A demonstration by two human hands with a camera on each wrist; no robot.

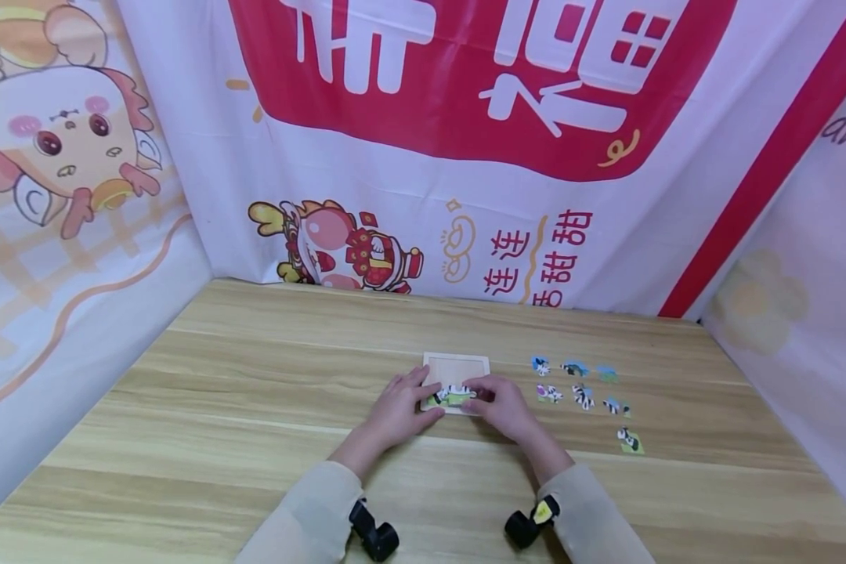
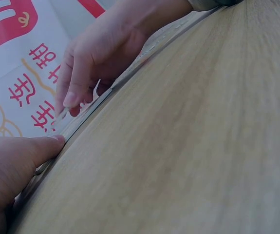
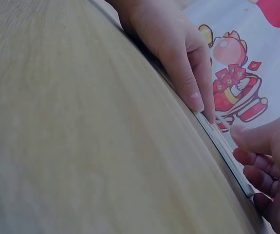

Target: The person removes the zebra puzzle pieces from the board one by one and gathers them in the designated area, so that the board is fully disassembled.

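A small square wooden puzzle tray [image 1: 458, 361] lies flat on the table, with green-and-white picture pieces [image 1: 454, 396] along its near side. My left hand [image 1: 397, 405] holds the tray's left side, its thumb [image 2: 47, 146] at the near edge and a fingertip reaching over the pieces. Over the tray's right side, my right hand [image 1: 505, 405] pinches a thin puzzle piece [image 3: 223, 122] between thumb and fingers, tilted up at the tray. Its printed face is mostly hidden by the fingers.
To the right, loose puzzle pieces [image 1: 583, 397] lie in rough rows on the wooden table [image 1: 254, 407], with one piece [image 1: 630, 440] nearer the front. A printed cloth [image 1: 366, 180] hangs behind the table, and more cloth stands at both sides.
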